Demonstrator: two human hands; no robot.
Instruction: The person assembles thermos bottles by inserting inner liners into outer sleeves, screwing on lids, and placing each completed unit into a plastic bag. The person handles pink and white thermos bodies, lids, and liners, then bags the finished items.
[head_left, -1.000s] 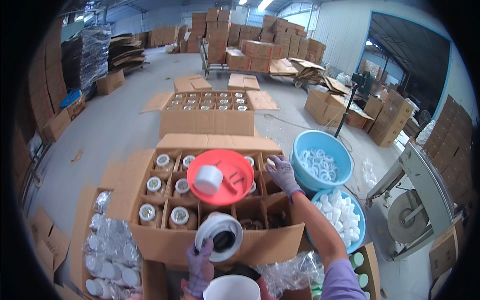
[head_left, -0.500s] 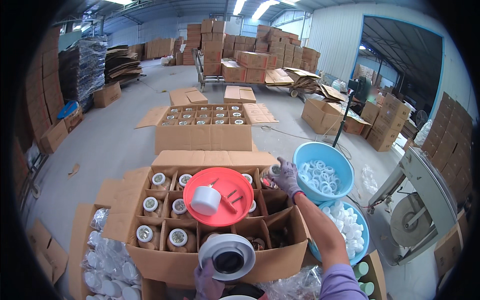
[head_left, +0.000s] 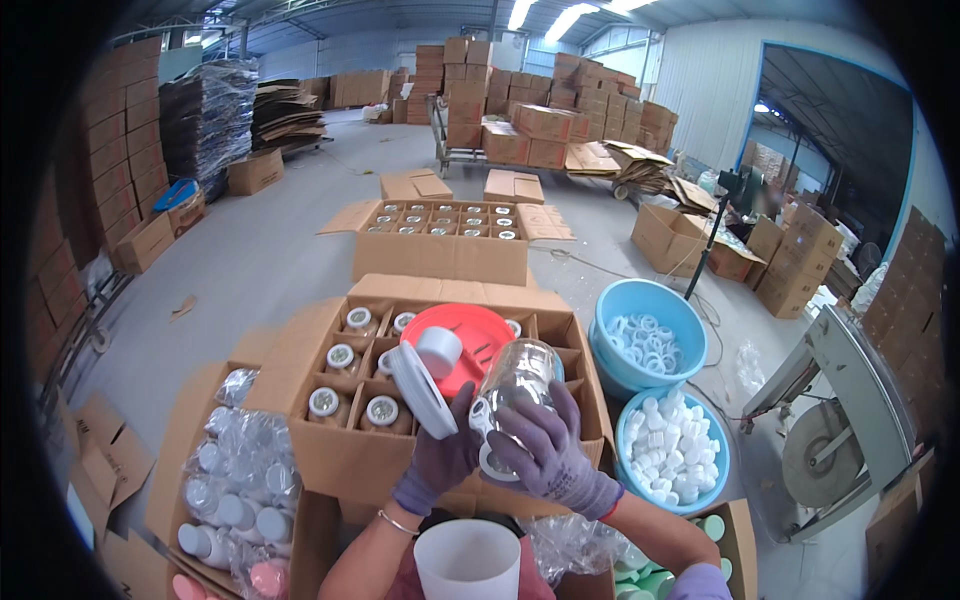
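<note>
In my right hand (head_left: 550, 445), gloved in grey-purple, a large clear glass jar (head_left: 518, 378) lies tilted over the open carton (head_left: 450, 482), its lower end toward me. Small round white-rimmed parts show near that end. My left hand (head_left: 445, 460), gloved alike, is closed on the edge of a big white round lid (head_left: 422, 390), held on edge beside the jar. Behind them a red tray (head_left: 476, 322) rests on the carton, with a white cup (head_left: 438, 352) and small tools in it. Several white-rimmed jars (head_left: 382, 411) stand in the carton's compartments.
At the right are a blue basin (head_left: 690, 345) of translucent rings and another blue basin (head_left: 628, 455) of white plastic parts. A white tub (head_left: 468, 560) stands close to me. White-capped bottles (head_left: 236, 510) fill a carton at left. A grey machine (head_left: 850, 400) stands far right.
My right hand has lifted the glass jar from the carton's right side and brought it toward the middle. My left hand has raised the white lid and turned it on edge. The view has shifted.
</note>
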